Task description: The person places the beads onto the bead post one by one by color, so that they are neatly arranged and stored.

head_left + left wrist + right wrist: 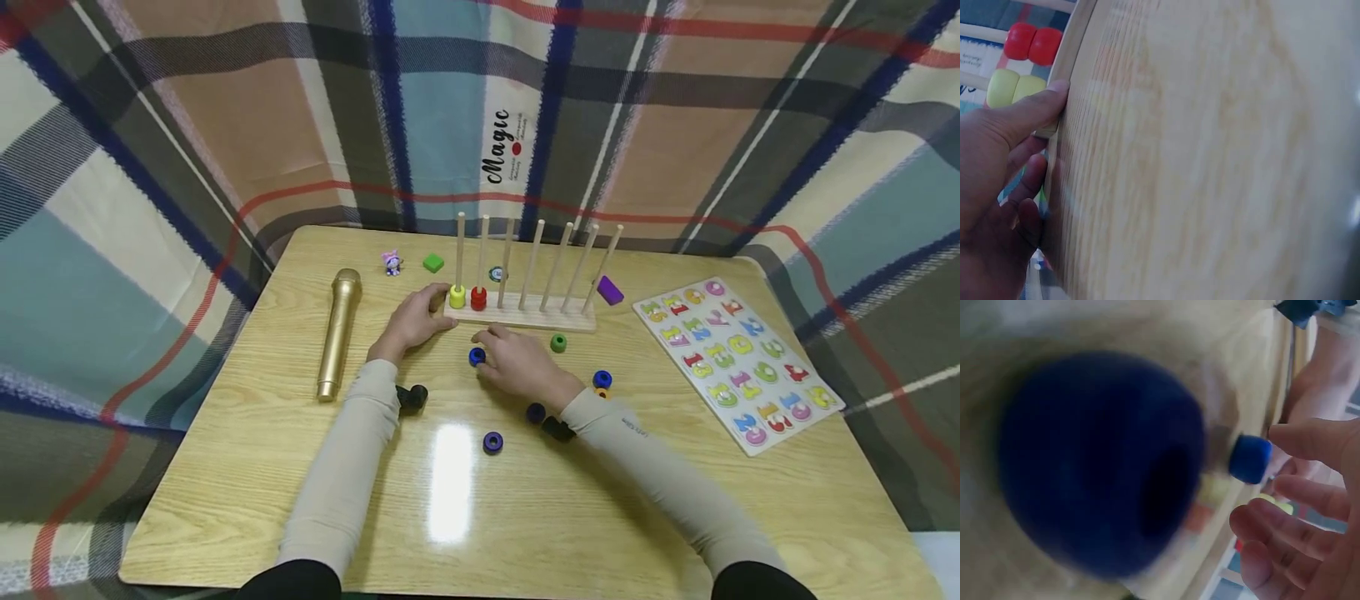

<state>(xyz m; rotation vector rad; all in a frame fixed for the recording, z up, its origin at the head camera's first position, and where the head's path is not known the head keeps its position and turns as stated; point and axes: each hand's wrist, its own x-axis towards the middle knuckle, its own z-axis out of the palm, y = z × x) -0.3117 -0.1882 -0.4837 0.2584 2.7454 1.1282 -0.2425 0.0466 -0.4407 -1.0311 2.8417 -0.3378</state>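
A wooden peg stand [525,313] with a row of upright pegs stands toward the back of the table. Yellow beads [457,297] sit on its leftmost peg, red beads [478,298] on the one beside it. My left hand [412,321] grips the stand's left end; in the left wrist view the thumb [1041,106] lies on the front of the base, with fingers curled behind. In front of the stand, my right hand [521,365] is spread loosely around a blue bead [477,357], thumb and fingers apart. A dark blue bead [1097,462] looms close to the right wrist camera.
Loose beads lie around the right forearm: a green bead [558,342], a blue bead [602,379] and a purple bead [492,442]. A gold microphone [339,333] lies at left, a number puzzle board [738,367] at right. Behind the stand are a purple block [611,290] and a green block [433,263].
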